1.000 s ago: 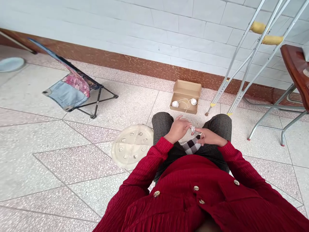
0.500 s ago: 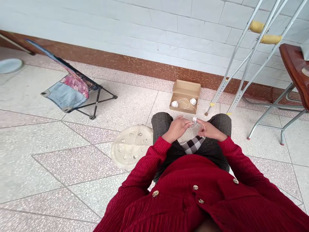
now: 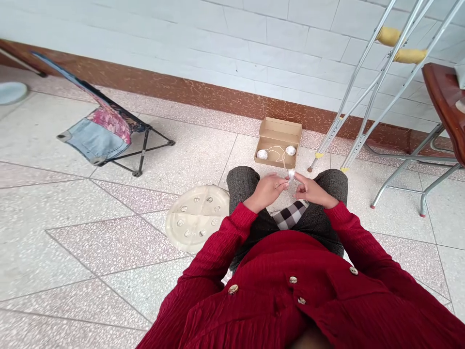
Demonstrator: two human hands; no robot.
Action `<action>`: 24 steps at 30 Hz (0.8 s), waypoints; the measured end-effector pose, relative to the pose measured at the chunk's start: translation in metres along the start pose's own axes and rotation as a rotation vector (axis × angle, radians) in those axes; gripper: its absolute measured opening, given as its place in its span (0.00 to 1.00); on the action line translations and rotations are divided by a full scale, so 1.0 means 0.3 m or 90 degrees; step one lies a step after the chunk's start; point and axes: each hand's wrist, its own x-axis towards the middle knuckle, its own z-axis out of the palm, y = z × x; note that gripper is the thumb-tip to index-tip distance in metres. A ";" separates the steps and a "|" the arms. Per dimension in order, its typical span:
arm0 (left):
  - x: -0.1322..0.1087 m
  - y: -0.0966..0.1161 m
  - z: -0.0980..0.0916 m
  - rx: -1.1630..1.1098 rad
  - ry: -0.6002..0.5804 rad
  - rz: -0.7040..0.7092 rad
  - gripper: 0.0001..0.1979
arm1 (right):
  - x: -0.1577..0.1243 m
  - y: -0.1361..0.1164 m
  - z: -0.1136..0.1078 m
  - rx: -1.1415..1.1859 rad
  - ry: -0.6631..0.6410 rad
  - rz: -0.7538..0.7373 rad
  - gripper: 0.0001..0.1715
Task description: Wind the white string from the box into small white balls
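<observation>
Right up close: L hand [image 3: 267, 191], thumb and fingertips together, looks clamped on the near-L edge of a small white yarn bundle [image 3: 291, 174]. R hand [image 3: 313, 190] meets it from the other side, index finger stretched out to it, rest curled in. Whether R fingers pinch or the yarn just wraps that tip, can't tell; too small.

So the bundle's btwn the two hands, up at the fingertips. Handling, my guess: v. light, soft, squashy, no stiffness to speak of, not slippery, won't break but could unravel or snag. Best hold IMO: light pinch on the wound middle, loose strand kept clear.

Just below the grip, approx. btwn the knees, a B&W checked cloth [image 3: 290, 215].

Straight beyond the grip, on the floor: open cardboard box [image 3: 278, 166], lid tipped back toward the wall. Inside, two yarn balls: L ball [image 3: 262, 154] in the L end, R ball [image 3: 290, 150] in the R end, apart. Btwn them, loose loops of white strand [image 3: 278, 147], prob. also light and easily tangled; a length seems to run over the box's near edge toward the grip, tho exact link's unclear.

Farther off, R of the grip: metal crutches [image 3: 410, 56], yellow-padded, propped near the wall.
</observation>
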 end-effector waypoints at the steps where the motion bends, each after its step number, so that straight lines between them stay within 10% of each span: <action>1: 0.007 -0.003 -0.020 0.030 0.010 0.015 0.15 | -0.001 0.018 0.013 -0.030 -0.009 0.013 0.51; 6: 0.046 -0.023 -0.082 0.011 0.036 0.036 0.15 | -0.059 -0.019 0.048 0.106 -0.096 -0.030 0.35; 12: 0.023 -0.021 0.033 -0.225 0.056 -0.124 0.20 | -0.075 -0.119 0.020 0.258 -0.054 -0.105 0.43; 18: -0.010 -0.004 0.023 -0.092 -0.013 -0.036 0.14 | -0.021 -0.034 0.000 -0.059 0.086 0.003 0.46; 24: 0.022 -0.014 -0.036 -0.048 0.045 -0.003 0.14 | -0.084 -0.024 0.049 0.105 -0.145 0.008 0.26</action>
